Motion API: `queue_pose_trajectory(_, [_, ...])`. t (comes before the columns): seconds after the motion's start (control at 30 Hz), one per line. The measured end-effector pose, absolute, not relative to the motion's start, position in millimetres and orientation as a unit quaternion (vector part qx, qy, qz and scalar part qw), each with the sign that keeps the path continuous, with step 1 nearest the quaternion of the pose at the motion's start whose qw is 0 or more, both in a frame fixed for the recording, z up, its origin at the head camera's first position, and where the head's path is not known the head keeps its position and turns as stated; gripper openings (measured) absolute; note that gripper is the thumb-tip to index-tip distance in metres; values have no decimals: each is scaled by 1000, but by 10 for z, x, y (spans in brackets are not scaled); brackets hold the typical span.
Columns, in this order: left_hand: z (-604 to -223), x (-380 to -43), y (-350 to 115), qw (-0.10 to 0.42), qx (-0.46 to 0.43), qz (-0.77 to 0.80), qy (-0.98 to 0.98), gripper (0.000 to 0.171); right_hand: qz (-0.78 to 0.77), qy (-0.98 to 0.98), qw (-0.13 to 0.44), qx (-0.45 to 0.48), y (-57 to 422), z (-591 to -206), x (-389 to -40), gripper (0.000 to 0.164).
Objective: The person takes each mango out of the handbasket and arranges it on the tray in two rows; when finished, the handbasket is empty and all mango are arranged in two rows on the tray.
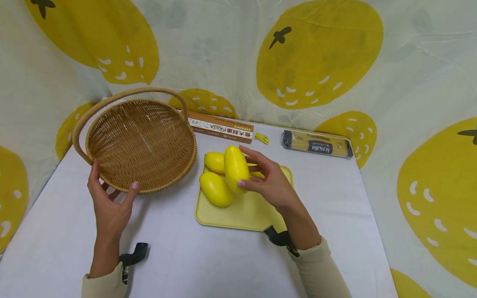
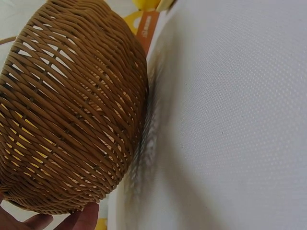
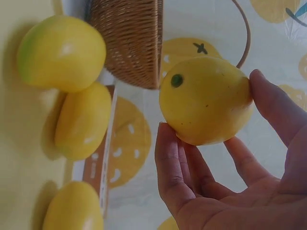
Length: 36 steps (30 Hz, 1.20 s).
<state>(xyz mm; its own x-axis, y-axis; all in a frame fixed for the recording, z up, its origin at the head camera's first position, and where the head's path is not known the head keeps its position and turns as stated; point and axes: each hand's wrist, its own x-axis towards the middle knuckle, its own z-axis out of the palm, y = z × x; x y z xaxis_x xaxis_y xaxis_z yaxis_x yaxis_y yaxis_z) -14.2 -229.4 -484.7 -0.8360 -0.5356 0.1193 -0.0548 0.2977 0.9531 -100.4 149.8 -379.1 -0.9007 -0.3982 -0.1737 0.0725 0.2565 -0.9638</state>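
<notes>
My right hand (image 1: 270, 180) holds a yellow mango (image 1: 236, 167) above the yellow tray (image 1: 238, 217), fingers and thumb on opposite sides. The right wrist view shows the held mango's (image 3: 206, 100) green stem spot. Two mangoes lie at the tray's left side, one at the front (image 1: 216, 189) and one behind it (image 1: 214, 162). A third (image 3: 74, 206), mostly hidden by my right hand in the head view, shows in the right wrist view. My left hand (image 1: 112, 207) grips the near rim of a wicker basket (image 1: 143, 140), tilted with its mouth towards me.
Along the back of the white table (image 1: 179, 256) lie a brown pasta box (image 1: 220, 126), a small yellow packet (image 1: 261, 138) and a spaghetti pack (image 1: 316, 143). Behind them hangs a fruit-printed curtain (image 1: 223, 49). The basket's handle (image 1: 130, 92) arches over its back side.
</notes>
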Motion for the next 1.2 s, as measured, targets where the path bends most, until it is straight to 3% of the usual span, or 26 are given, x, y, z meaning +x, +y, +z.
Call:
queue_pose_trajectory(0.53, [-4789,-182,-2322,213,188,-564,-775,101,-565,797,202,-69,1952,-4058,-937,79])
queue_pose_trajectory(0.93, [-4687,-219,-2364,168,215,-571,-774,94,-457,862,186,-113,2049,-4241,-896,74])
queue_pose_trajectory(1.2, [-4680,-226,-2388,167,212,-574,-773,94,-387,894,167,-152,2042,-4319,-852,75])
